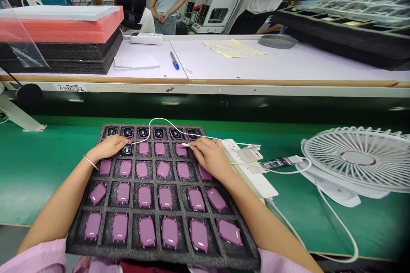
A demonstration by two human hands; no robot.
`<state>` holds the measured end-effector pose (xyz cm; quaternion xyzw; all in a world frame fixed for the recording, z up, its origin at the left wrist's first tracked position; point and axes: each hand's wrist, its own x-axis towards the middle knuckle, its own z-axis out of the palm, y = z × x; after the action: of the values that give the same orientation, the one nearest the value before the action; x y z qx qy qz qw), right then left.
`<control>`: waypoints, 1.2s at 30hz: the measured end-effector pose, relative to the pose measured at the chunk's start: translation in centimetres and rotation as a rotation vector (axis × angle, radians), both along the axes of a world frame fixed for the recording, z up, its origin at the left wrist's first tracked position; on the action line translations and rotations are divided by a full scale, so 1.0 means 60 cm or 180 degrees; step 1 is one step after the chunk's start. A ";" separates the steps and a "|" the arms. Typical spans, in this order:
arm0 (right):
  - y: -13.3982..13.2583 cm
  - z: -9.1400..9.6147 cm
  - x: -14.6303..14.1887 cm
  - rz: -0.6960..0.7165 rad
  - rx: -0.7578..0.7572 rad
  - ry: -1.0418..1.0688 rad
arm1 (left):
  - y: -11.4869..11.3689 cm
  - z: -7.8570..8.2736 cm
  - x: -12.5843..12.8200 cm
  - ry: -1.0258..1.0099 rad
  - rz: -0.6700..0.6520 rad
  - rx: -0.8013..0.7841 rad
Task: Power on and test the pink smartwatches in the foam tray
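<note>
Left hand [109,146] lies curled over a lit watch [127,150] in the foam tray [105,245]; right hand [208,155] pinches the white cable plug [185,144].

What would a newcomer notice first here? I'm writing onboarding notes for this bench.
The black foam grid tray of purple rounded watch bodies lies front and centre, with both hands at its far rows. The right hand holds a white cable plug; the left hand touches a lit watch. A white fan lies right.
</note>
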<state>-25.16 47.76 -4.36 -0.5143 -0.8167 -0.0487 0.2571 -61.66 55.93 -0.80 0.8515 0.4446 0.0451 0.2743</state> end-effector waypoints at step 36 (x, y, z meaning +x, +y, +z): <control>0.027 -0.037 -0.007 -0.0184 -0.0358 -0.0040 | 0.014 0.026 0.019 0.0260 0.0802 0.0043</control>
<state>-25.58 49.36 -6.58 -0.5510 -0.8046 -0.0134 0.2213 -60.51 56.77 0.74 0.7919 0.5585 0.0474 0.2424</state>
